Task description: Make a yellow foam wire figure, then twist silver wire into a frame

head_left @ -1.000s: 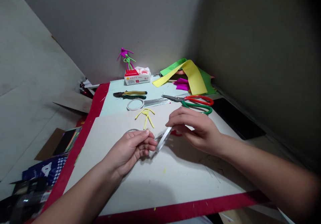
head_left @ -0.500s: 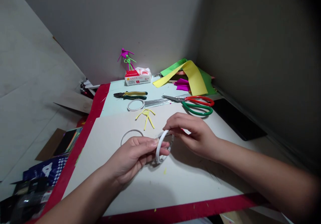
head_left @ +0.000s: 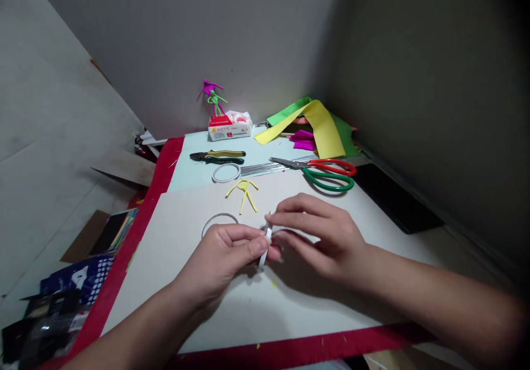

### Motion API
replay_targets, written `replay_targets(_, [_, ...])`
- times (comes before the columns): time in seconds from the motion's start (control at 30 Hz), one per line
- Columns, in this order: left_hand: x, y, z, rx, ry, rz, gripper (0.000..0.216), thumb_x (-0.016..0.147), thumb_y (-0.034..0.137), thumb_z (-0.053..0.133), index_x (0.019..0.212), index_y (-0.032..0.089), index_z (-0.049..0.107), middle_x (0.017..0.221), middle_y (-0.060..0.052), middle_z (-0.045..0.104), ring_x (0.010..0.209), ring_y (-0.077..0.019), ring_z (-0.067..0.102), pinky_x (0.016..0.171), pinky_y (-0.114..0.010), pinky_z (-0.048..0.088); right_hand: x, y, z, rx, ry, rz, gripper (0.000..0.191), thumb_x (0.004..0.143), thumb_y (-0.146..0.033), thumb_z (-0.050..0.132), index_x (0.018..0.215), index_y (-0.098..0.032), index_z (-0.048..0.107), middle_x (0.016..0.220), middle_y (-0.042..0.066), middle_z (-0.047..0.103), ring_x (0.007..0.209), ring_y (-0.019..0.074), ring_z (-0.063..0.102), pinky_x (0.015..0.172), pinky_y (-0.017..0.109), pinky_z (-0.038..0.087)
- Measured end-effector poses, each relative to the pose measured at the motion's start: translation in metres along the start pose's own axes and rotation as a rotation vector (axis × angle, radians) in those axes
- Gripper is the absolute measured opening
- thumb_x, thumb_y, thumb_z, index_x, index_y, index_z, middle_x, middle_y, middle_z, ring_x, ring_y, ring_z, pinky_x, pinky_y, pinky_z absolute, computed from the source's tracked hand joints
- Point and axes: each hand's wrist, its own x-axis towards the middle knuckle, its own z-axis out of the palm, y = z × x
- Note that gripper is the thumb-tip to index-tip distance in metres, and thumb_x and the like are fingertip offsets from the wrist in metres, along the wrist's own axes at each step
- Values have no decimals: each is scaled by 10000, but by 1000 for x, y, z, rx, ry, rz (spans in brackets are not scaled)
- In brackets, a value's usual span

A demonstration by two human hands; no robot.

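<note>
A thin white ring (head_left: 265,248), which looks like a narrow roll of tape, is turned almost edge-on to me. My left hand (head_left: 236,251) is closed on it, thumb in front and fingers behind. From the other side, my right hand (head_left: 318,232) reaches to its upper edge with bent fingertips; whether they pinch it is hard to make out. A yellow figure (head_left: 243,193) with thin limbs lies flat just beyond my hands. Partly behind my left hand is a thin grey ring (head_left: 219,215).
Pliers (head_left: 217,156), another white ring (head_left: 226,173), thin wires (head_left: 259,169) and red-and-green-handled scissors (head_left: 331,174) lie further back. Behind them are a small box (head_left: 229,128) with magenta and green figures, and yellow paper (head_left: 327,127). A black slab (head_left: 397,199) lies right.
The white ring has turned from showing its open loop to nearly edge-on. My right hand has lowered slightly, its fingers still at the ring's upper part. My left hand keeps its hold.
</note>
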Motion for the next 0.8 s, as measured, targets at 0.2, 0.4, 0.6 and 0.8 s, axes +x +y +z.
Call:
replay_targets(0.2, [1, 0, 5, 90, 86, 37, 133, 772, 270, 711, 722, 153, 753, 677, -42, 732, 632, -99, 605, 633, -202, 447, -3, -2, 1, -54, -28, -86, 207, 827, -76, 606, 1019, -108, 675, 907, 125, 644, 822, 180, 590, 705, 326, 504])
replay_targets(0.4, [0, 4, 9, 116, 136, 24, 72, 749, 214, 717, 726, 147, 735, 668, -46, 744, 657, -128, 660, 656, -220, 492, -2, -8, 1, -15, -82, 12, 148, 860, -80, 544, 945, -156, 638, 880, 82, 643, 813, 163, 587, 787, 337, 486])
replay_targets(0.6, [-3, 2, 11, 191, 173, 38, 80, 752, 213, 700, 715, 145, 723, 683, -59, 753, 689, -149, 683, 672, -233, 507, -1, -10, -1, 73, -150, 100, 150, 858, -71, 530, 944, -183, 581, 860, 57, 639, 799, 156, 571, 823, 341, 474])
replay_targets(0.8, [-2, -2, 10, 316, 196, 82, 106, 759, 249, 689, 735, 160, 742, 731, -59, 761, 701, -159, 673, 650, -237, 490, -3, -11, 0, 89, -126, 119, 145, 828, -37, 546, 875, -174, 550, 805, 33, 617, 741, 134, 550, 747, 300, 471])
